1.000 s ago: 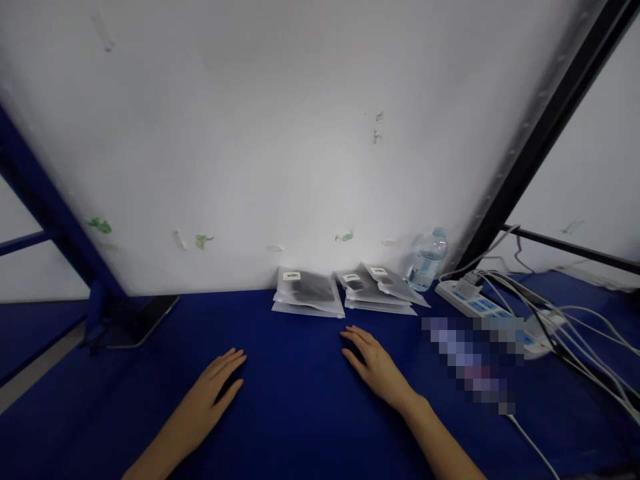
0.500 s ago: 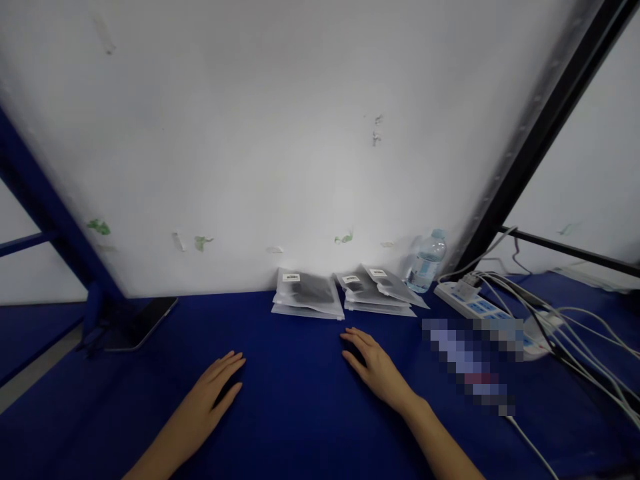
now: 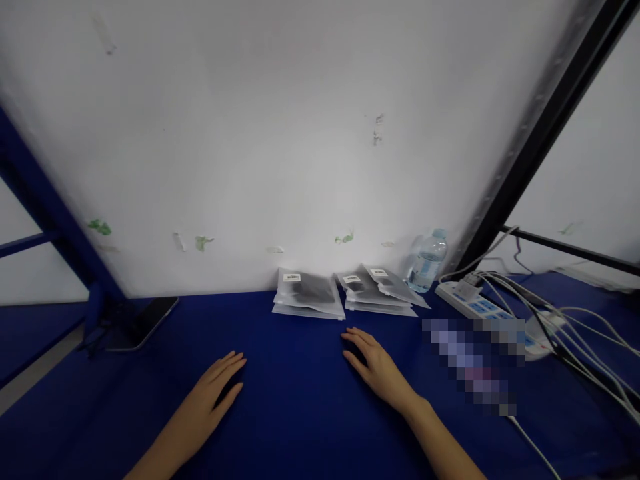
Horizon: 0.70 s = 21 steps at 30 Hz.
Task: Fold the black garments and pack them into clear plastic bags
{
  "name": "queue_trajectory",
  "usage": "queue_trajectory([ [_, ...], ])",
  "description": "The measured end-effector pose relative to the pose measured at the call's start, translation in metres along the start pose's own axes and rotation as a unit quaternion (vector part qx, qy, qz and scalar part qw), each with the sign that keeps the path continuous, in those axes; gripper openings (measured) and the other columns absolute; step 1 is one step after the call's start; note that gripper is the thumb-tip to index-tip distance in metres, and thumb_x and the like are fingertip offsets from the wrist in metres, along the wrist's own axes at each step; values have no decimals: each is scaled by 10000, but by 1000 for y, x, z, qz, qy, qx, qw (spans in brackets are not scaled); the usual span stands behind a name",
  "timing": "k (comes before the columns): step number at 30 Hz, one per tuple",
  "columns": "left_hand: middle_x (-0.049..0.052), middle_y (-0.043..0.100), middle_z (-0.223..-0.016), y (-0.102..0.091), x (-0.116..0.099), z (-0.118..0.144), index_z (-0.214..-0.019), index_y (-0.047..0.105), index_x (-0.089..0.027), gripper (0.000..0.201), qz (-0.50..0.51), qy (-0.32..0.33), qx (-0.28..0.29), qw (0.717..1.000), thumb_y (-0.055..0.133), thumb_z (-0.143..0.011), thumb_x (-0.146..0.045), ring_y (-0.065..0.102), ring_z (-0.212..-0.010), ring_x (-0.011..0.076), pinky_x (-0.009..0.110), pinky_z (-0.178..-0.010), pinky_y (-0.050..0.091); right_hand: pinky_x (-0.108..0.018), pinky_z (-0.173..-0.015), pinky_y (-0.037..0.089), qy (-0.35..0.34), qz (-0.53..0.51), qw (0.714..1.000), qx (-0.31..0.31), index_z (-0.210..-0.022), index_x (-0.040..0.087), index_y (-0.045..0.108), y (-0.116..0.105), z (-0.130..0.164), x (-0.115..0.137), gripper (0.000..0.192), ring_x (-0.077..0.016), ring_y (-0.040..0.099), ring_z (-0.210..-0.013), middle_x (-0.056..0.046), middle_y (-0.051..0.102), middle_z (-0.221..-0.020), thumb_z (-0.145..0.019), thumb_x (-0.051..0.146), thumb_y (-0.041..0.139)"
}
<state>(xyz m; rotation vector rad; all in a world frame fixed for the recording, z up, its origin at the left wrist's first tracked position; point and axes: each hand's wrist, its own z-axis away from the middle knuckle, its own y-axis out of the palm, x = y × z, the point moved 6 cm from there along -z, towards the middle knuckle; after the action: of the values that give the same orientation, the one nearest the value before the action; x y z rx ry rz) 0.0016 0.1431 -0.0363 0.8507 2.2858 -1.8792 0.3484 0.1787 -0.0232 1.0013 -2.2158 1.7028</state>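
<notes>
Fingers (image 3: 229,361) loosely parted, left hand (image 3: 200,403) and right hand (image 3: 381,372).
Bags (image 3: 310,293) are laid along the tabletop (image 3: 285,393) back edge, beyond right fingertips (image 3: 350,331).

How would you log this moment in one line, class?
bare left hand: open, empty | bare right hand: open, empty | beyond: white-labelled frosted flat plastic pouches | beneath: smooth blue tabletop

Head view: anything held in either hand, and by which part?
Nothing is held. The bare left hand and bare right hand are open, palms down over the flat blue tabletop, both apart from the frosted rectangular plastic pouches.
</notes>
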Motion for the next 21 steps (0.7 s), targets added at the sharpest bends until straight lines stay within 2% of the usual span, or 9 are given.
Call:
queue_trajectory([
  [21, -9, 519, -1407, -1, -1, 0, -1349, 502, -328, 401, 7, -7, 1, 1000, 447, -957, -393, 425, -1331, 245, 469, -1063, 406, -464, -1074, 396, 2, -1, 1000, 6, -1246, 239, 578, 1, 0, 0, 361, -246, 473, -1285, -89, 549, -1345, -931, 385, 479],
])
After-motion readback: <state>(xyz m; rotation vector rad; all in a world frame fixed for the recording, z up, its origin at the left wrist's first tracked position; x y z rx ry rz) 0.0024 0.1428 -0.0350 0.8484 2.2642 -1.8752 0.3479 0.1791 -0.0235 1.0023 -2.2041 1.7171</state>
